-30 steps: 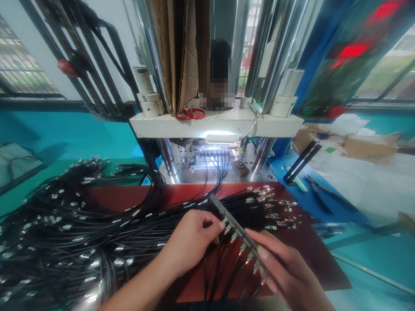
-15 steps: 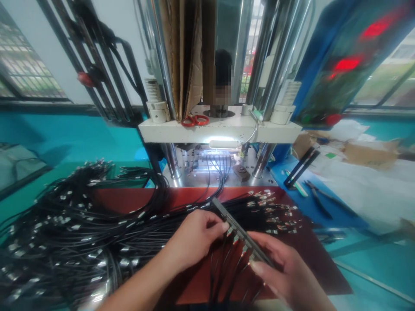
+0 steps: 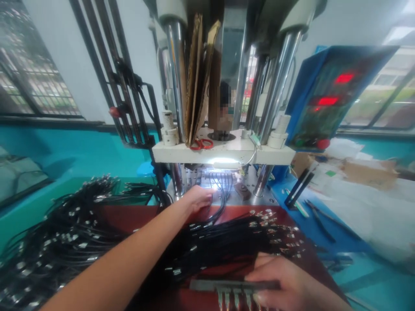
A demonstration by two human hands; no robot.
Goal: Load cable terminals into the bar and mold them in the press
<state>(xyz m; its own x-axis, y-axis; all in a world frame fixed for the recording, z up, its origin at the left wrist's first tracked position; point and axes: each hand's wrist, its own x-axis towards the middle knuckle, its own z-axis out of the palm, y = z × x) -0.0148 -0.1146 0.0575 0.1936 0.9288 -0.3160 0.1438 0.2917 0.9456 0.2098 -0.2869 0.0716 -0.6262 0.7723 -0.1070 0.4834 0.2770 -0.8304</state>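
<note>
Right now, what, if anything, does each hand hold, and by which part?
Right hand: the bar, by its right end. Left hand: near the cables; grip unclear.

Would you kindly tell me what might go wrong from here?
The left hand is at the front of the press, close to the black cables, so it might be pinched if the white plate came down.
The right hand grips the dark bar toward one end, so the bar might tip and its metal terminals might slip loose.
The red-handled scissors lie near the plate's front edge and might slide off if it moved.
</note>
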